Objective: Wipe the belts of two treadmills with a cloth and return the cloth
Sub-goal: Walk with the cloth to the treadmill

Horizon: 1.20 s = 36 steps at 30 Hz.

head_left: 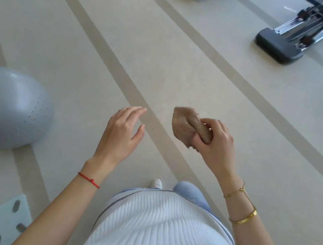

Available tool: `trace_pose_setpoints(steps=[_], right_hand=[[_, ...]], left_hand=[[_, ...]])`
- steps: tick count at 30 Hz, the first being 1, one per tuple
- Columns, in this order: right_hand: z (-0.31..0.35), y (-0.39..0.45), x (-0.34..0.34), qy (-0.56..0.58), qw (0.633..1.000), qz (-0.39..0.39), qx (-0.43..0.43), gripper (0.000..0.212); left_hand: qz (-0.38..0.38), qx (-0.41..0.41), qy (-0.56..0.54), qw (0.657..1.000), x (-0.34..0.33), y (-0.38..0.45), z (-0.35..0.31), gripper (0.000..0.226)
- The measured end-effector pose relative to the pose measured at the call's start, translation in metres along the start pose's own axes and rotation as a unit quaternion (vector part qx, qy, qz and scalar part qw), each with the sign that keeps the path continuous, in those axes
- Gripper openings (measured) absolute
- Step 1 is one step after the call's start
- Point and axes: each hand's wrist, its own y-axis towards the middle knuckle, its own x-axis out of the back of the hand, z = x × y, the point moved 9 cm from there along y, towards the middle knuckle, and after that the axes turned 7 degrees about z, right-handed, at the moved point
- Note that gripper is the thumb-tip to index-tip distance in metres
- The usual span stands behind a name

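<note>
Above the pale floor (104, 49), the right hand (214, 145) pinches the bunched brown cloth (185, 124); the left hand (122, 131) hangs open, empty. Keep that grip firm while walking toward what may be a treadmill (278, 45), then spread the cloth flat

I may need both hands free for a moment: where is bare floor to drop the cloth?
Bare floor lies ahead, between the grey ball on the left and the dark machine base at upper right. The lower left is tighter, between ball and pale glass scale.
</note>
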Motion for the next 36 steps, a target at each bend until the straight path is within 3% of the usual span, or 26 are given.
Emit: trace_pose_setpoints(steps=[14, 24, 36], right_hand=[[-0.070, 0.271, 0.003, -0.019, 0.997, -0.042, -0.061, 0.028], [-0.075, 0.553, 0.018, -0.011, 0.999, -0.028, -0.014, 0.029], [-0.096, 0.814, -0.020, 0.013, 1.000, -0.010, -0.006, 0.029]], left_hand=[[0.054, -0.022, -0.026, 0.998, -0.025, 0.302, 0.049, 0.040], [0.010, 0.024, -0.047, 0.999, 0.002, 0.546, 0.081, 0.037], [0.023, 0.063, -0.055, 0.996, -0.008, 0.792, 0.165, 0.035]])
